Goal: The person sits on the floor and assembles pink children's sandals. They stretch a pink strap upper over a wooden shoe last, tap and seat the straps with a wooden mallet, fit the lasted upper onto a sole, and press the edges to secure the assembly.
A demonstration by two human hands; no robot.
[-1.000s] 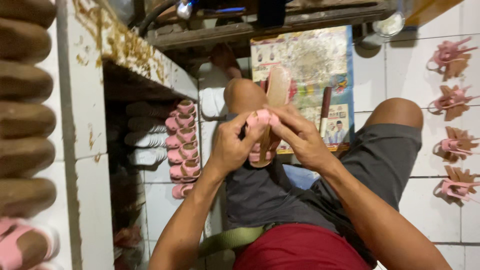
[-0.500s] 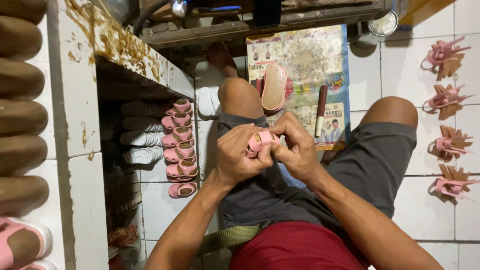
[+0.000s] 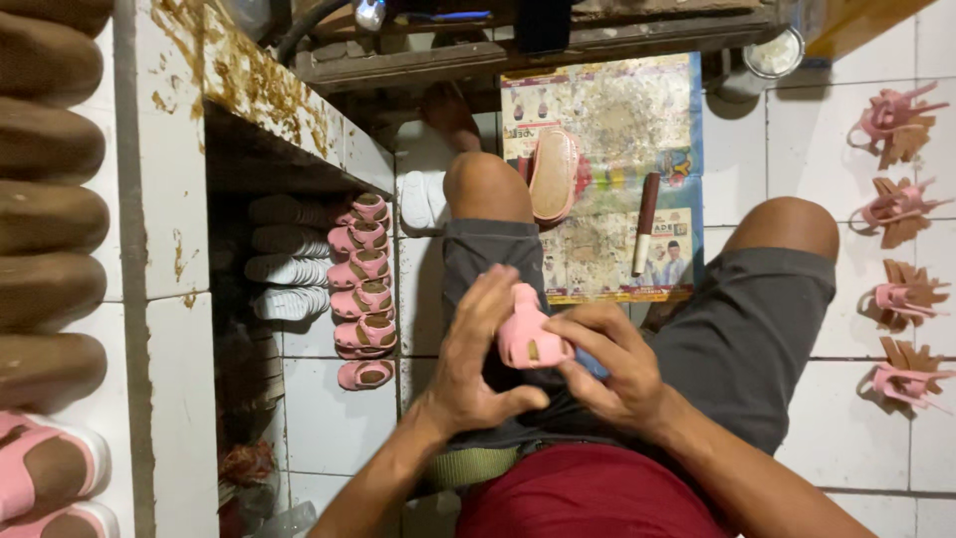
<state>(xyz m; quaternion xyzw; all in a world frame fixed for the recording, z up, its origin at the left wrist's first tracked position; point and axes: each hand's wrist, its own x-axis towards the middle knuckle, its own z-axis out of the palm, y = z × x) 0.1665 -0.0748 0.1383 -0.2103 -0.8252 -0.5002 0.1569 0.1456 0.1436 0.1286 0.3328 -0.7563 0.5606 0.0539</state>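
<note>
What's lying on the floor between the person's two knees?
In the head view, a stained printed sheet lies between the knees, with a tan shoe sole and a dark brown stick-like tool on it.

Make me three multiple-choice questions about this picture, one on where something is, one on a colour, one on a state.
1. Where does the tan sole lie?
A. on the mat beside the knee
B. on the shelf with the sandals
C. in the left hand

2. What colour is the small sandal in the hands?
A. white
B. pink
C. brown

3. How is the small sandal held?
A. by the right hand alone
B. it lies loose on the lap
C. between both hands

Answers:
1 A: it rests on the printed mat.
2 B: it is plainly pink.
3 C: the left hand and right hand both grip it.
</note>
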